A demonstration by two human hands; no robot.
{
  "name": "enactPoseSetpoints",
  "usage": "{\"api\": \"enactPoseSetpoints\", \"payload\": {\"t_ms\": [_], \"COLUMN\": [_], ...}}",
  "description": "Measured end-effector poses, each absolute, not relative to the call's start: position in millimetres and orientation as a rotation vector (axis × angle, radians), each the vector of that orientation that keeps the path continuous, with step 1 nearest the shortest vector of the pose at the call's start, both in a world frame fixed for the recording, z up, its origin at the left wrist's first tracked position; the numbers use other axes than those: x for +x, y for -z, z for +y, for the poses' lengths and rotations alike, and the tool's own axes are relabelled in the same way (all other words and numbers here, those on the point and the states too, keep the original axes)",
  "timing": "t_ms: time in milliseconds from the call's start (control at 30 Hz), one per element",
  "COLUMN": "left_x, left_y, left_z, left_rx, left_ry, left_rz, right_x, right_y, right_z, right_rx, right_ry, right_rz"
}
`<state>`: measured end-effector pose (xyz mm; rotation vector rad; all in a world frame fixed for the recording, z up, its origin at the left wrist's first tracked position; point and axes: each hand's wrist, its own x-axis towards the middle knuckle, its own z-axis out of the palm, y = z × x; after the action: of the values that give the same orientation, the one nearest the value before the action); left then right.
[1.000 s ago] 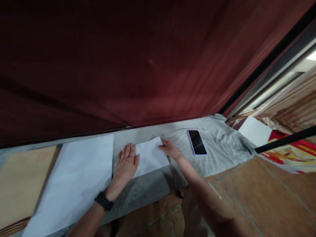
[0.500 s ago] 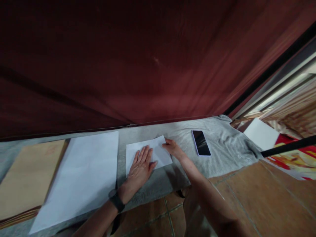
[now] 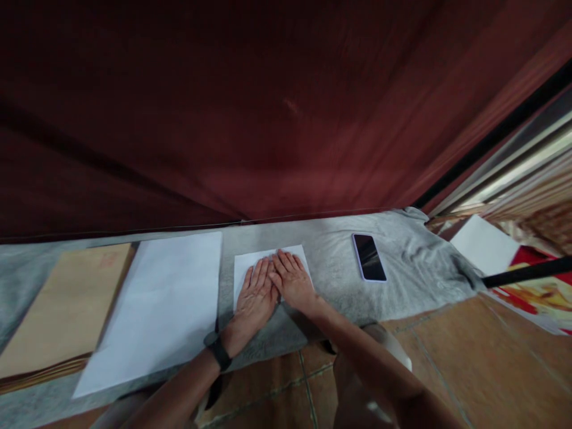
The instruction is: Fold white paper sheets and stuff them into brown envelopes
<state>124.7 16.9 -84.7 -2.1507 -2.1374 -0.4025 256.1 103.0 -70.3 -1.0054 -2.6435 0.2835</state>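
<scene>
A small folded white paper (image 3: 243,266) lies on a grey cloth (image 3: 339,280) spread over the floor. My left hand (image 3: 254,295) rests flat on the paper with its fingers stretched out; a black band is on that wrist. My right hand (image 3: 292,280) lies flat beside it on the same paper, fingers out and touching the left hand's fingers. Both hands cover most of the sheet.
A large white sheet (image 3: 165,304) lies left of the paper, then a stack of brown sheets (image 3: 67,307). A dark phone (image 3: 369,257) sits on the cloth to the right. A dark red curtain (image 3: 268,107) hangs behind. White paper (image 3: 485,245), a black rod (image 3: 527,271) and terracotta tiles (image 3: 469,363) are at right.
My left hand slid right across the small paper. My right hand left the paper's far right corner and came down flat next to the left hand.
</scene>
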Motion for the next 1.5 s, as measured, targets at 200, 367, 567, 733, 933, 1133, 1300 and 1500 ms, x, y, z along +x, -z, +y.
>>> {"api": "enactPoseSetpoints", "payload": {"t_ms": [200,367,567,733,933,1133,1300,1500], "left_x": [110.5,104.0,99.3,102.8,100.1,102.8,94.9,71.6], "left_y": [80.4,77.8,70.5,62.8,55.3,44.9,19.7,-6.5], "left_z": [12.2,8.8,-3.6,-14.7,-13.4,-9.1,-2.9,7.3], "left_rx": [-2.046,-1.984,-2.057,-2.500,-2.485,-2.469,-2.357,-1.538], "left_ry": [0.366,0.333,0.346,0.300,0.135,0.060,0.548,1.866], "left_rz": [-2.261,-2.323,-2.258,-1.965,-1.999,-1.944,-1.795,-2.082], "right_x": [270.7,283.0,292.3,290.2,290.9,281.7,279.3,300.5], "right_y": [76.3,74.9,64.1,56.8,55.5,53.8,36.2,3.0], "right_z": [114.4,125.0,124.8,108.9,96.6,84.9,87.7,124.2], "right_rx": [-1.140,-1.246,-1.244,-0.880,-0.608,-0.633,-0.713,-0.962], "right_ry": [-0.184,-0.143,-0.129,-0.350,-0.433,-0.315,-0.450,-1.269], "right_rz": [-2.610,-2.568,-2.552,-2.711,-2.887,-2.878,-2.714,-1.593]}}
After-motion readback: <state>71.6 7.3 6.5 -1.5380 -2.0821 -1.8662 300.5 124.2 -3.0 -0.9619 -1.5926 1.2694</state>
